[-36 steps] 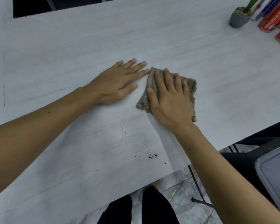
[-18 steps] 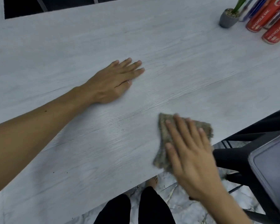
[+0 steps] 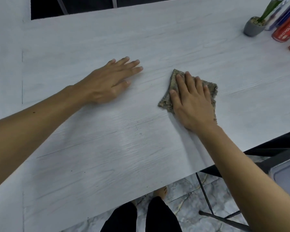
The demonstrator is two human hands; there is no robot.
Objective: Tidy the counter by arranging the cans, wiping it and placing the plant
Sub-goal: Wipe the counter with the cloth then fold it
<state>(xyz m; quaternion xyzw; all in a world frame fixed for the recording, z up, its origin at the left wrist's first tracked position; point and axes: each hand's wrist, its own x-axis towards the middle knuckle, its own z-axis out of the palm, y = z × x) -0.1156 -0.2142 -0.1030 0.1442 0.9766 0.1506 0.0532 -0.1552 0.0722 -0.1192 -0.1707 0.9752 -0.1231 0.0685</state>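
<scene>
Right hand [image 3: 193, 104] is flat, fingers spread, pressing down the mottled grey-brown wiping cloth [image 3: 212, 91], gripping nothing, mid-desk nearer the front edge, one corner pointing away. Left hand [image 3: 107, 82] rests open, palm down on the pale wood-grain desk [image 3: 74, 164]. Grey potted plant [image 3: 253, 27] and 2 red cans [image 3: 285, 30] sit at the far right corner.

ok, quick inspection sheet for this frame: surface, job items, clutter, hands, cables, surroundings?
surface: white wood-grain counter, a few dark specks near the front middle.
job's things: brown cloth flat on the counter; potted plant and red cans grouped at the far right corner.
clutter: nothing seen apart from the specks.
hands: right hand pressed flat on the cloth, no grip; left hand flat on bare counter, empty.
cables: nothing seen.
surroundings: marbled floor tiles, dark chair frame and grey lidded bin at right.
</scene>
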